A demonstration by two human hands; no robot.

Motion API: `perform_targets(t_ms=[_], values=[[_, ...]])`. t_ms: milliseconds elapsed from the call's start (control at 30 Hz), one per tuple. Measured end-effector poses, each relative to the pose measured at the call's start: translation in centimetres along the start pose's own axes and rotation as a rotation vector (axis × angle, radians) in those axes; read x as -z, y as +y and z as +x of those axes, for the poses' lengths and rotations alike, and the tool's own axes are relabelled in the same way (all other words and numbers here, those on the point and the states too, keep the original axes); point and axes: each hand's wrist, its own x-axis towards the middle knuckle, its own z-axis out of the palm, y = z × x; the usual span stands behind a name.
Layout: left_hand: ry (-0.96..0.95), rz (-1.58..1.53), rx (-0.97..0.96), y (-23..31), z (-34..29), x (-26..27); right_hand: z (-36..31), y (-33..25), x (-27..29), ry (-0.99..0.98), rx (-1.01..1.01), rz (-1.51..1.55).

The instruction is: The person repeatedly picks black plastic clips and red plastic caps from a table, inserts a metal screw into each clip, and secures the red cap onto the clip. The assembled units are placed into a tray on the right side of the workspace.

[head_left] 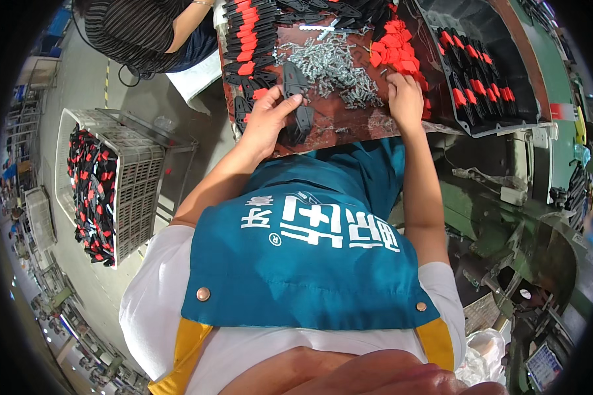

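Note:
My left hand (268, 122) is closed on a flat black plastic part (294, 79), with the thumb on top of it. Just below that lies another black part (301, 124) at the table's near edge. Closed at the fingertips, my right hand (406, 100) is beside a heap of red plastic pieces (396, 47). A small greyish bit shows at those fingertips, too small to name. Between the hands and a little farther off spreads a pile of metal coil springs (329, 66). One loose spring (341, 130) lies near the front edge.
Rows of black parts with red tips (246, 39) line the table's left side. On the right stands a black bin (468, 125) holding similar assemblies. A crate (138, 191) full of them is at left. Another person (135, 33) sits at the far left; green machinery (540, 243) stands right.

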Motion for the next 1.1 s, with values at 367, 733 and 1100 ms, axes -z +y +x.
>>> perform_targets(t_ms=[367,733,1100], values=[[-0.033,0.04,0.029,0.9,-1.2,-0.4,2.8,1.4,-2.8,-0.167,0.075,-0.125],[-0.108,0.052,0.014,-0.6,-0.4,-1.4,-3.5,-12.2,4.2,-0.292,-0.257,1.237],[-0.129,0.047,-0.015,-0.8,-0.5,-0.9,-4.6,-13.3,3.1,-0.099,-0.325,1.276]])
